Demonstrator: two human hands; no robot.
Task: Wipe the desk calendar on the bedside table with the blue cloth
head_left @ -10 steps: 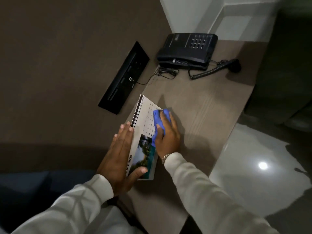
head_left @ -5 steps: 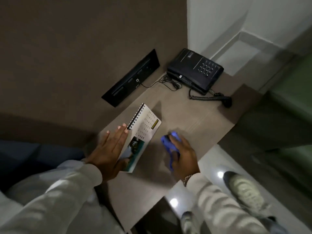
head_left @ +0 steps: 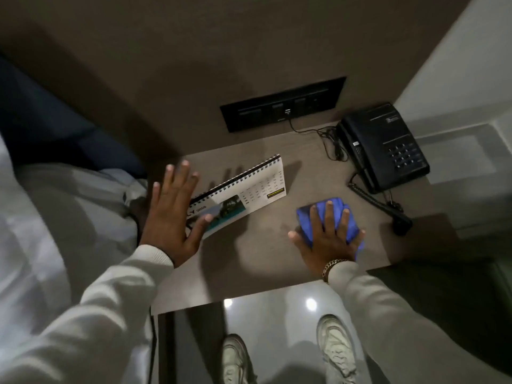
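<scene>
The spiral-bound desk calendar [head_left: 249,189] stands on the brown bedside table [head_left: 249,267], its white page with a picture strip facing me. My left hand [head_left: 173,217] is spread flat at the calendar's left end, thumb overlapping its lower corner, fingers apart. The blue cloth [head_left: 336,214] lies bunched on the table to the right of the calendar, apart from it. My right hand [head_left: 328,239] presses flat on top of the cloth, fingers stretched over it.
A black telephone [head_left: 383,146] sits at the back right, its coiled cord and handset [head_left: 393,214] trailing toward the cloth. A black socket panel [head_left: 282,106] is set in the wall behind. Bedding [head_left: 55,217] lies left; my shoes [head_left: 335,347] stand on glossy floor below the table's front edge.
My right hand has carried the cloth off the calendar face and down onto the table to its right. My left hand has loosened from the calendar and spread flat. The view has swung round.
</scene>
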